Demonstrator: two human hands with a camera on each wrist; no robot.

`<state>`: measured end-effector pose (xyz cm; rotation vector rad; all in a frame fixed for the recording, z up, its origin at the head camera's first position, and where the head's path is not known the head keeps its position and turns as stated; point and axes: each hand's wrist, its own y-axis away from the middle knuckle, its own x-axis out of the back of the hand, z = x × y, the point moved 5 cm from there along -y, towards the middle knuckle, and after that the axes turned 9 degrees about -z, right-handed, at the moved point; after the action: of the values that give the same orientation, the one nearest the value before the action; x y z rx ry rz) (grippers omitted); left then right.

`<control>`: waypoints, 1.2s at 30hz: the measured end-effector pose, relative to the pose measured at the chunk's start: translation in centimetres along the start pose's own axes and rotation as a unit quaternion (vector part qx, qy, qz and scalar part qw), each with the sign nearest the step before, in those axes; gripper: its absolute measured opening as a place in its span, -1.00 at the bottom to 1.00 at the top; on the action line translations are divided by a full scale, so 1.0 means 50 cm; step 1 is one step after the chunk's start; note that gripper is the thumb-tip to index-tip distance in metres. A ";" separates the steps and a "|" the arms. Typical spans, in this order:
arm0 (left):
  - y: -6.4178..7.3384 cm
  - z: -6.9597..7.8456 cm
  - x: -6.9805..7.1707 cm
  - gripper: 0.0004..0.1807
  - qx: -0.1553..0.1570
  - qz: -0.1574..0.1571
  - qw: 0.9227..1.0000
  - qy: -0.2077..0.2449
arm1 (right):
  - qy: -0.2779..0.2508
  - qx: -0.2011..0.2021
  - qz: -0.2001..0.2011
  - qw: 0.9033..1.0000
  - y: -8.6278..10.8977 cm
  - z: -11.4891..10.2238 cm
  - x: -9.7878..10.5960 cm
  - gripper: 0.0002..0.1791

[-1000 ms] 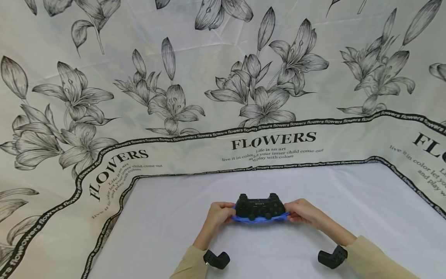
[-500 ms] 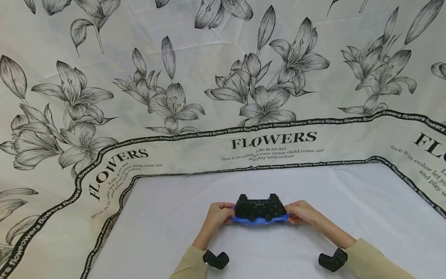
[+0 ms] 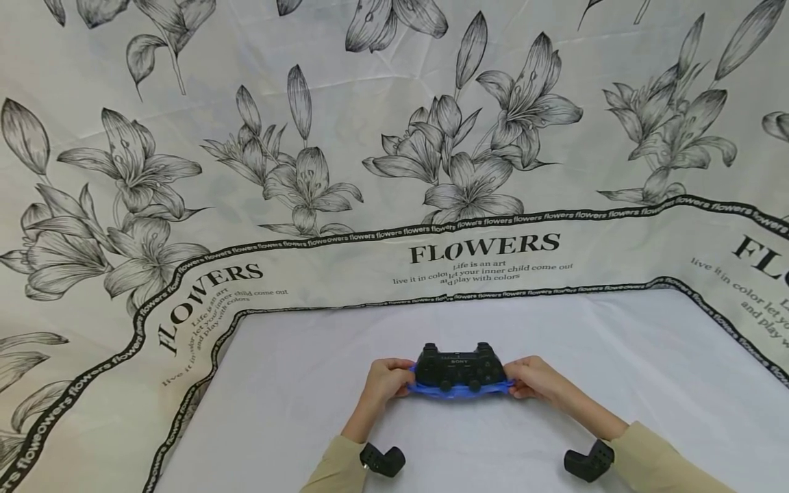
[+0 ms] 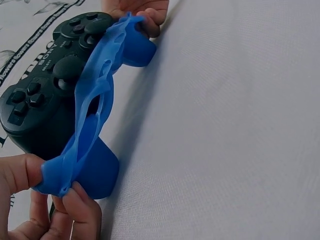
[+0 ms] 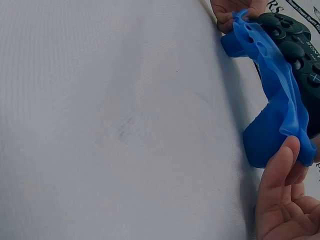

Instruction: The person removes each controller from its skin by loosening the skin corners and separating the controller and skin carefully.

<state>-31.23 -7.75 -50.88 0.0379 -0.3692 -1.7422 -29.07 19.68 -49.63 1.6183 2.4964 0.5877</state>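
Note:
A black Sony game controller point(image 3: 459, 366) is held over the white cloth, its buttons and sticks facing up. Along its near side runs a soft blue silicone cover point(image 4: 95, 100), its handle pockets over the controller's grips and its upper edge bunched and stretched. My left hand point(image 3: 388, 380) pinches the cover's left end between thumb and fingers, as the left wrist view shows close up. On the other side my right hand point(image 3: 536, 376) pinches the right end, with a fingertip against the blue edge point(image 5: 290, 122) in the right wrist view. The controller's underside is hidden.
White cloth point(image 3: 296, 397) covers the surface under the hands. Behind it rises a flower-printed fabric point(image 3: 468, 171) with a black-edged lettered border. A black wrist device point(image 3: 383, 459) sits on the left wrist, and a second black device point(image 3: 590, 459) on the right.
Over the last second the blue cover's near edge has shown slightly more below the controller. Both hands keep nearly the same place and grip.

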 end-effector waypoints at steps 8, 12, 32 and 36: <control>0.001 -0.001 0.002 -0.67 0.002 0.020 1.000 0.003 | 0.007 -0.005 0.012 1.000 -0.003 0.004 0.003 -0.68; -0.001 0.000 0.004 -0.69 0.000 0.030 1.000 -0.007 | 0.020 -0.004 0.025 0.999 -0.004 0.005 0.006 -0.71; 0.000 0.020 0.009 -0.81 -0.013 0.054 0.992 -0.118 | 0.095 -0.031 0.075 0.992 0.003 0.001 0.011 -0.65; -0.003 0.016 0.010 -0.81 -0.010 0.051 0.991 -0.127 | 0.108 -0.028 0.077 0.991 0.000 0.000 0.013 -0.64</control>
<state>-31.64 -8.06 -50.09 -0.2162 -0.5297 -1.6517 -29.34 20.26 -49.56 1.8274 2.4867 0.8878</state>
